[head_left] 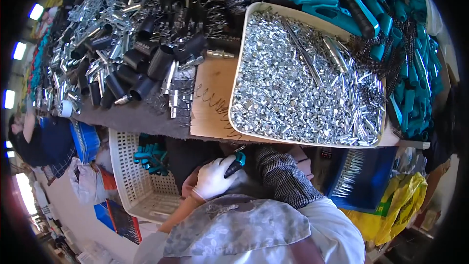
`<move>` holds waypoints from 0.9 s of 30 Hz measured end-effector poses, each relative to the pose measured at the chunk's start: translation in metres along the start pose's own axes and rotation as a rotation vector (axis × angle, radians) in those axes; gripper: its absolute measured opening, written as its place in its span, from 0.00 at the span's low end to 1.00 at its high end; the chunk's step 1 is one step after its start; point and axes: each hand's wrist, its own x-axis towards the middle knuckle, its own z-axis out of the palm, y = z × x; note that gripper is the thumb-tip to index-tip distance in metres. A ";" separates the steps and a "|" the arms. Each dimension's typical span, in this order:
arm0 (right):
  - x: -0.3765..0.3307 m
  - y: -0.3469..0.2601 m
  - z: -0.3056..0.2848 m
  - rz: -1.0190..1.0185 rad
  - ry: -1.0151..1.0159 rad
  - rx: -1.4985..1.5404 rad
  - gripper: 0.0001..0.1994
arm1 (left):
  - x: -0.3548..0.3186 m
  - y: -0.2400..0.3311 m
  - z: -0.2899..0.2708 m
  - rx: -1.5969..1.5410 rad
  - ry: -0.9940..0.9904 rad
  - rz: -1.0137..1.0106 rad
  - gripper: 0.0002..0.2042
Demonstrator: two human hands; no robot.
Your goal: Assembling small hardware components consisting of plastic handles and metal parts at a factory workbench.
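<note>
One gloved left hand [214,181] is closed around one black-and-teal tool [235,165], which pokes out past the fingers, just below the edge of the tabletop [207,76]. The right hand is hidden beyond one plaid sleeve [288,178]; its grip cannot be told. One white tray [293,13] holds countless silver pieces [273,83]; one white basket [122,166], several teal parts [150,159]; one blue bin [378,166], many silver rods [351,171].
</note>
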 end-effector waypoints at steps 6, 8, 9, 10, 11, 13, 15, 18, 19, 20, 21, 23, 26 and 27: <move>0.011 -0.009 -0.019 -0.114 -0.066 -0.029 0.26 | 0.011 0.008 -0.004 0.037 -0.017 0.007 0.23; 0.020 -0.013 -0.023 -0.145 -0.092 -0.040 0.26 | 0.014 0.005 -0.001 0.021 -0.042 0.022 0.23; 0.024 -0.013 -0.026 -0.158 -0.101 -0.047 0.26 | 0.016 0.004 0.000 0.016 -0.039 0.024 0.23; 0.025 -0.010 -0.028 -0.163 -0.109 -0.053 0.26 | 0.016 0.006 0.004 0.017 -0.022 0.012 0.23; 0.025 -0.007 -0.030 -0.167 -0.114 -0.059 0.26 | 0.017 0.009 0.009 0.013 0.016 -0.022 0.23; 0.024 -0.014 -0.032 -0.176 -0.128 -0.062 0.26 | 0.019 0.008 0.019 0.010 0.081 -0.072 0.22; 0.024 -0.015 -0.038 -0.177 -0.123 -0.071 0.26 | 0.027 0.012 0.025 0.000 0.086 -0.128 0.20; 0.026 -0.033 -0.050 -0.187 -0.128 -0.081 0.26 | 0.032 -0.001 0.040 -0.030 -0.133 -0.292 0.19; 0.029 -0.027 -0.055 -0.178 -0.108 -0.085 0.26 | 0.035 0.001 0.040 -0.074 -0.103 -0.251 0.18; 0.031 -0.021 -0.058 -0.167 -0.088 -0.088 0.26 | 0.040 0.002 0.040 -0.062 -0.146 -0.247 0.18; 0.039 -0.017 -0.056 -0.153 -0.067 -0.089 0.26 | 0.045 0.003 0.041 -0.050 -0.192 -0.242 0.17; 0.019 -0.055 -0.035 -0.117 0.003 -0.128 0.22 | 0.037 -0.018 0.062 -0.040 -0.138 -0.222 0.18; 0.006 -0.069 -0.017 -0.290 0.379 -0.564 0.19 | 0.044 -0.019 0.086 -0.034 -0.091 -0.339 0.18; 0.009 -0.065 -0.018 -0.249 0.317 -0.776 0.18 | 0.050 -0.024 0.084 -0.048 -0.086 -0.352 0.20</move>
